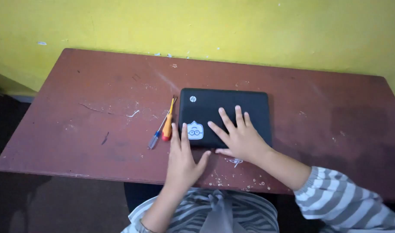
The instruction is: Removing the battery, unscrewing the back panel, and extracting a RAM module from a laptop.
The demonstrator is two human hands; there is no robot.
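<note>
Both of our hands lie flat and open on a closed black laptop [225,116], gripping nothing. Our left hand [182,162] rests at the near left corner of the lid, fingers straight and held close together, fingertips reaching up beside a pale cartoon sticker [195,130], thumb spread out to the right over the table edge of the laptop. Our right hand [238,138] presses palm down on the middle of the lid, fingers splayed wide and pointing toward the wall, thumb stretched left toward the other hand. We see striped grey and white sleeves [335,200] on both arms. The laptop sits shut near the middle of a worn reddish-brown table [76,112], its long side parallel to the yellow wall [206,26] behind. Just beside its left edge lie two screwdrivers, almost touching each other: one with an orange handle [168,128], its shaft pointing away from us, and one with a blue see-through handle [154,140], lying a little further left and at a slant. We see pale flecks and scratches scattered across the tabletop, thickest near the front edge under our wrists.
</note>
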